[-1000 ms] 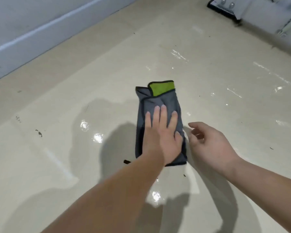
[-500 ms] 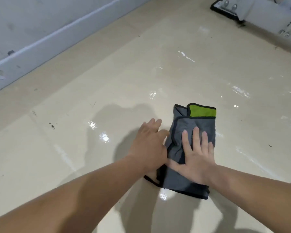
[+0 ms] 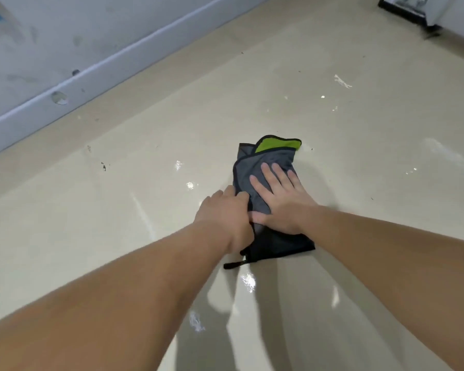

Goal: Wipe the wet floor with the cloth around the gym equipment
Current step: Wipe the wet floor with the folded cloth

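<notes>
Cloth (image 3: 265,162), grey with a lime-green corner, lies folded on the glossy wet floor (image 3: 145,156), mid-frame. Open tile all round you; skirting board (image 3: 91,73) far left, metal equipment foot (image 3: 405,9) top right. Your right hand (image 3: 281,202) presses flat on it, fingers straight; your left hand (image 3: 225,218) curls fingers at the left edge, grip unclear.

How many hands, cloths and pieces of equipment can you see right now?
hands: 2 (left hand, right hand)
cloth: 1
equipment: 1
total: 4
</notes>
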`<state>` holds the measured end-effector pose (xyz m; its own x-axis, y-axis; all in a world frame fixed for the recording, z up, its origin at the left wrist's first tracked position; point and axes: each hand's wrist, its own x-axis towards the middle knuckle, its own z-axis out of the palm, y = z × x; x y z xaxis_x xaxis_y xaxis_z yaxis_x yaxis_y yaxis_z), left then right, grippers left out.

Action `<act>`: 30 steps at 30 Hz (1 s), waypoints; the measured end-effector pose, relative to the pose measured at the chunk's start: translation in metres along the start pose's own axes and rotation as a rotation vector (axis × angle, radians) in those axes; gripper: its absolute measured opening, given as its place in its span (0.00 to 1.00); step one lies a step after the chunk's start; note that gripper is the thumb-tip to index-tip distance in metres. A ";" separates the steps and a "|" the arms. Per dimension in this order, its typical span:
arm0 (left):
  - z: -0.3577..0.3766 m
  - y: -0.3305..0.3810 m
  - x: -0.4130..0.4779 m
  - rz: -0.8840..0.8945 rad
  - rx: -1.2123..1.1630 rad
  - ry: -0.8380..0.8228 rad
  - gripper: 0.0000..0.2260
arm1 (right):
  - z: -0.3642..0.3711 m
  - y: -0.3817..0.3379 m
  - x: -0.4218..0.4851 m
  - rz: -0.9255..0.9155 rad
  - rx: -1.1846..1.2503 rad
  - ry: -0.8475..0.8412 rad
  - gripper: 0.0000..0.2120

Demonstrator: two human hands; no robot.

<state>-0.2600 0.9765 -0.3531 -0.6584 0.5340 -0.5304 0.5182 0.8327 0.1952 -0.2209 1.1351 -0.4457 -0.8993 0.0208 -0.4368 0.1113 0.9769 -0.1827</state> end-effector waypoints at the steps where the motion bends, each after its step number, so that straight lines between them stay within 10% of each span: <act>1: 0.016 0.014 -0.005 -0.034 -0.116 0.040 0.13 | 0.003 0.006 -0.004 0.009 -0.005 0.050 0.46; 16: 0.090 0.140 -0.030 0.156 -0.270 0.126 0.12 | 0.084 0.135 -0.174 0.832 0.167 0.380 0.42; 26: 0.125 0.166 -0.038 0.619 0.011 0.227 0.24 | 0.117 0.070 -0.251 0.294 0.175 0.317 0.36; 30: 0.154 0.189 -0.036 0.678 0.169 -0.007 0.30 | 0.100 0.112 -0.301 0.471 0.328 0.491 0.20</act>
<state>-0.0545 1.0918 -0.4240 -0.1565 0.9266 -0.3420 0.8918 0.2813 0.3542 0.1049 1.2174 -0.4228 -0.8021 0.5879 -0.1046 0.5815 0.7294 -0.3603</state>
